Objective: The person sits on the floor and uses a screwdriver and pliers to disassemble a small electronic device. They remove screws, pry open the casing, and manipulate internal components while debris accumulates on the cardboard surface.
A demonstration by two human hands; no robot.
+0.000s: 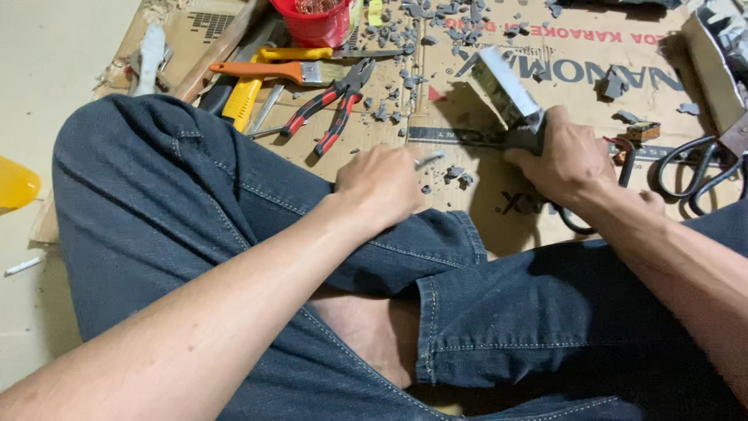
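The left hand (379, 185) is a little blurred, and it covers most of the thin metal tool (429, 160) it holds, so only the tip shows. The right hand (562, 160) hides the lower end of the grey metal block (506, 93). The red bucket (314, 22) is cut by the top edge. The scissors (697, 168) run out at the right edge. The yellow thing (15, 184) at the left edge is only partly visible, so I cannot tell what it is.
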